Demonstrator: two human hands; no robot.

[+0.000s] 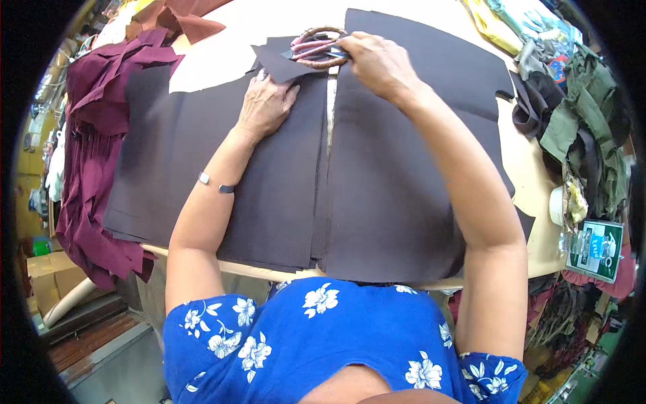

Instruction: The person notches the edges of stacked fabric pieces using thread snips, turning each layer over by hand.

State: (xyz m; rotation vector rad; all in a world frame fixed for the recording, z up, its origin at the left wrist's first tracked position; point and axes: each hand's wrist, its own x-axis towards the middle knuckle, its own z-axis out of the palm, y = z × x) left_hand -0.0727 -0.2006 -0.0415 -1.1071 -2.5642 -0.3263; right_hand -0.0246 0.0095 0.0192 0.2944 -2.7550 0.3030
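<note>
dark cloth panels, left [182,155] and right [397,182], already lie parted on the table [202,64], cut completeness unclear; right hand [378,67] closed on wrapped-handle scissors [313,48], left hand [264,108] spread on the left panel.

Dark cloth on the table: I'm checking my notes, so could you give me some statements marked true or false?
The left hand rests on the dark cloth. True.
The right hand is empty. False: it grips wrapped, looped handles.
Maroon cloth lies to the left of the dark cloth. True.
The bracelet is on the right arm. False: it is on the left.
The blue top has white flowers. True.
</note>
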